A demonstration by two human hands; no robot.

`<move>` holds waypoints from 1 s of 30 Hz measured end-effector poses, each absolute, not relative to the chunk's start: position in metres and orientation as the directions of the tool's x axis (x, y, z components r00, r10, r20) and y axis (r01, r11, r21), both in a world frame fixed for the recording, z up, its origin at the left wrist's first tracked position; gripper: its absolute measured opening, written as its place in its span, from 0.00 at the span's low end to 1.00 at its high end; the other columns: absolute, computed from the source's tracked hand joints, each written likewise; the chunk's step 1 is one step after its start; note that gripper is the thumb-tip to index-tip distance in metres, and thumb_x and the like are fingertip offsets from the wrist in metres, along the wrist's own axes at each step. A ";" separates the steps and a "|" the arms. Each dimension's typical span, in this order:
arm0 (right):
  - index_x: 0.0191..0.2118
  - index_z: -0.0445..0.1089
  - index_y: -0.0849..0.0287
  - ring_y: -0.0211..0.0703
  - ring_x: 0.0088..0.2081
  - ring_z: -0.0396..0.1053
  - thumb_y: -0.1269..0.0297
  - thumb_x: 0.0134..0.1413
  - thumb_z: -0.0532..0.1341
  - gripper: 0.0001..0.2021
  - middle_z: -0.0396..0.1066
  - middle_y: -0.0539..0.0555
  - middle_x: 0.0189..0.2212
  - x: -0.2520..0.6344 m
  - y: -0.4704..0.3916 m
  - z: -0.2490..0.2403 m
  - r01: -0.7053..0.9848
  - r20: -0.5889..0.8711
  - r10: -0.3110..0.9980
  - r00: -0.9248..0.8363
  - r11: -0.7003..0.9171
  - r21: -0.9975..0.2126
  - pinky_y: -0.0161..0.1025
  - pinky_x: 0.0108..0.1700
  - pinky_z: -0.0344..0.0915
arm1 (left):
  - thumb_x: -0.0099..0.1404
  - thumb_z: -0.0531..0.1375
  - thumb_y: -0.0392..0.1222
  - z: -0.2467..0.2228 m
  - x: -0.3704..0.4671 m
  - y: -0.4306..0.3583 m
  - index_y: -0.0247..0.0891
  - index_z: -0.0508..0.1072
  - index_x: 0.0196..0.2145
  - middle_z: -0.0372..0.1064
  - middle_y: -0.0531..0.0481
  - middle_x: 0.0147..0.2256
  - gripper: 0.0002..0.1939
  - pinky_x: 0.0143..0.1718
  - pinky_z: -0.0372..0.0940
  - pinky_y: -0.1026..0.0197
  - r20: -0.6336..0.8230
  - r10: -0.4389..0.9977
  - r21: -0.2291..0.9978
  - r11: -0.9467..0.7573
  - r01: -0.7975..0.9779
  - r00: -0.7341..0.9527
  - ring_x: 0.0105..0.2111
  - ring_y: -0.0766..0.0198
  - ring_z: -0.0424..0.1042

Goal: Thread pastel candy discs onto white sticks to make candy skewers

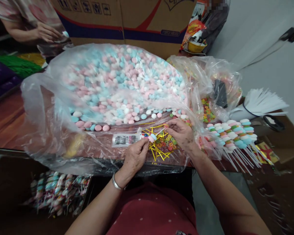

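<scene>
Between my hands is a white stick (161,131) with pink, white and blue candies (152,137) at its left end. My left hand (136,153), with a silver bangle at the wrist, pinches the candies. My right hand (180,134) has its fingers closed on the stick's other end. Beneath them lie yellow twist ties (158,154) and colorful ring candies (167,143). A printed white packet (126,140) is left of the ties. Behind, a large clear bag (39,98) spills pink, blue and white candies (127,78).
Finished candy skewers (231,134) lie at the right, near a bundle of white sticks (262,102). More skewers fill a box (58,189) below the table at left. A large carton (127,23) stands behind. Another person's hand (47,32) is at upper left.
</scene>
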State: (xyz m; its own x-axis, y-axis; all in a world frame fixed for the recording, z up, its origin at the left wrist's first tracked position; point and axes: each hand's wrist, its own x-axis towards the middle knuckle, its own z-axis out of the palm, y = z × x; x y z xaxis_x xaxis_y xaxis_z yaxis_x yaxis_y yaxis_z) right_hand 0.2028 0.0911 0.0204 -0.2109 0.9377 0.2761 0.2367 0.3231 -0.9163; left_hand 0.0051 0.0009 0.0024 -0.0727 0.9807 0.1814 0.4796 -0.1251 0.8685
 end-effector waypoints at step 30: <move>0.31 0.71 0.57 0.40 0.38 0.72 0.60 0.47 0.69 0.09 0.75 0.52 0.37 0.182 0.070 0.010 -0.072 0.145 0.989 0.008 0.146 -0.987 0.41 0.46 0.69 | 0.65 0.56 0.38 -0.007 0.004 0.000 0.38 0.79 0.39 0.79 0.49 0.31 0.11 0.35 0.68 0.66 0.284 0.956 0.822 -0.201 0.533 -0.076 0.28 0.64 0.75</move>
State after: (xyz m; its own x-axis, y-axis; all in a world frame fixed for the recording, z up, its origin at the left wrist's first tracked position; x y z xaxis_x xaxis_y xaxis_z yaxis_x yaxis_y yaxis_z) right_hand 0.1819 0.0696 0.0105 0.0080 0.9893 0.1453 -0.0717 0.1455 -0.9868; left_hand 0.0044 -0.0003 -0.0068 -0.0765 0.9559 0.2836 0.5325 -0.2014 0.8221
